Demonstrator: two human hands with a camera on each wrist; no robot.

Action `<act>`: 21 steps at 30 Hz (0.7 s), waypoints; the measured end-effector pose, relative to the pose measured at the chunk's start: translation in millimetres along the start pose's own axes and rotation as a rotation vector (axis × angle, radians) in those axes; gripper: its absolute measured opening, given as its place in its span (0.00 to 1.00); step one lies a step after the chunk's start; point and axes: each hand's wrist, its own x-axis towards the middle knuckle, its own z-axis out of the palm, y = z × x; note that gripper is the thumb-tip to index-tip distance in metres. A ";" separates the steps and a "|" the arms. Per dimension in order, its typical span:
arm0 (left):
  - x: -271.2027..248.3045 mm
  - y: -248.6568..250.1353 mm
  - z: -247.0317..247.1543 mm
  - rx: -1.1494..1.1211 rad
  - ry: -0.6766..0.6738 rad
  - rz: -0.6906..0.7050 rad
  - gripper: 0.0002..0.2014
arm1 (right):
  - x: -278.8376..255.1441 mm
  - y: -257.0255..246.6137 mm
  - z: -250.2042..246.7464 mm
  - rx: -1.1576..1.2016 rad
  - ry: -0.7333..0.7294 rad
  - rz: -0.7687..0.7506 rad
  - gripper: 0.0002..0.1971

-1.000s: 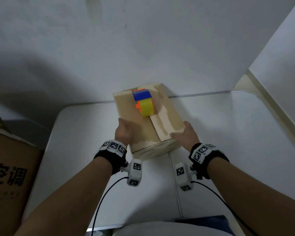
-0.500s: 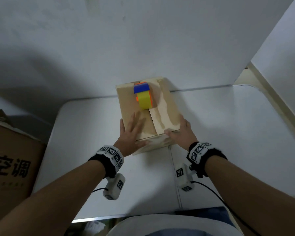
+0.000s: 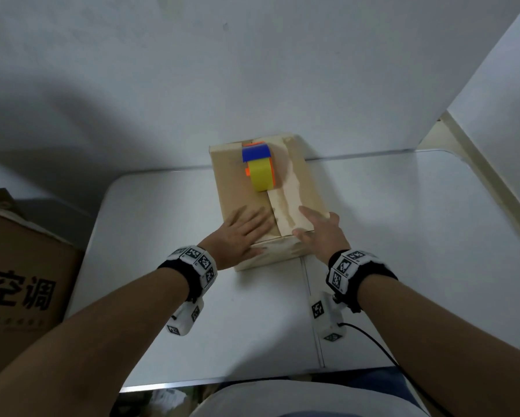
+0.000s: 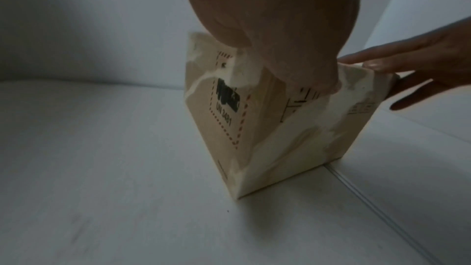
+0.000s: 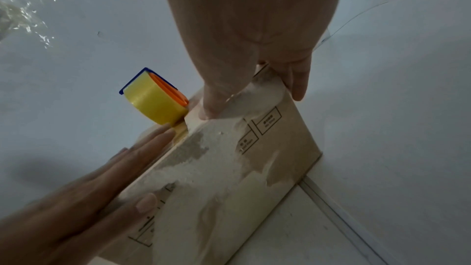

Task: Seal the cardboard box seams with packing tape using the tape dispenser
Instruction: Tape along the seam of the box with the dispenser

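A small cardboard box (image 3: pixel 237 179) (image 4: pixel 293 138) (image 5: pixel 254 158) stands on the white table, its two top flaps closed along a centre seam. A tape dispenser (image 3: pixel 259 169) (image 5: pixel 155 100), blue and orange with a yellow roll, sits on the far part of the lid. My left hand (image 3: pixel 243 231) (image 5: pixel 107 172) lies flat on the left flap with straight fingers. My right hand (image 3: pixel 321 230) (image 5: pixel 244 63) rests on the near right corner of the right flap, fingers extended, thumb over the front edge. Neither hand touches the dispenser.
The box stands against the white wall (image 3: pixel 252 70) at the back of the white table (image 3: pixel 403 236). A large brown carton (image 3: pixel 18 281) with black printed characters stands off the table's left side. A seam (image 3: pixel 312 311) runs across the tabletop toward me.
Both hands rose from gripping the box's near corners onto the lid. The left hand opened flat and slid forward over the left flap. The box sits a little farther back.
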 end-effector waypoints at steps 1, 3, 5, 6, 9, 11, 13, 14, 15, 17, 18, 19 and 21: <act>2.7 -3.0 -0.4 0.023 -0.018 0.049 0.32 | -0.3 -1.5 -0.4 -0.010 -0.005 -0.007 0.31; 6.8 -6.3 -1.0 0.041 -0.058 0.088 0.32 | 1.0 -2.3 0.2 -0.015 -0.021 -0.006 0.34; 8.4 -6.9 -0.7 0.029 -0.073 0.103 0.31 | 1.4 -3.1 0.1 -0.027 -0.030 0.010 0.34; 8.7 -7.1 0.0 0.021 -0.075 0.112 0.31 | 0.7 -4.2 -1.2 -0.037 -0.036 0.022 0.34; 9.0 -7.2 2.0 0.021 -0.081 0.125 0.29 | -0.2 -11.0 -10.6 -0.119 -0.062 0.065 0.32; 9.4 -8.9 4.1 0.026 -0.085 0.127 0.28 | 6.1 -25.0 -21.9 -0.258 -0.058 0.090 0.28; 9.6 -9.0 4.8 0.027 -0.082 0.120 0.28 | 19.8 -43.2 -31.3 -0.307 -0.011 0.046 0.24; 9.8 -8.6 5.1 0.021 -0.082 0.121 0.28 | 29.9 -51.1 -34.7 -0.281 0.011 0.016 0.22; 10.2 -8.4 5.6 0.016 -0.077 0.124 0.28 | 37.4 -61.8 -39.9 -0.244 0.020 -0.023 0.20; 10.5 -7.8 8.3 0.017 -0.051 0.135 0.27 | 54.0 -83.4 -47.4 -0.095 0.007 -0.076 0.19; 10.8 -8.1 8.8 0.018 -0.036 0.139 0.27 | 62.7 -94.7 -49.8 0.022 -0.009 -0.051 0.19; 11.1 -8.4 7.9 0.015 -0.013 0.148 0.26 | 68.5 -106.9 -53.0 0.148 -0.029 -0.019 0.18; 11.1 -7.4 4.7 0.012 0.031 0.159 0.25 | 82.0 -128.4 -53.8 0.446 -0.103 0.097 0.15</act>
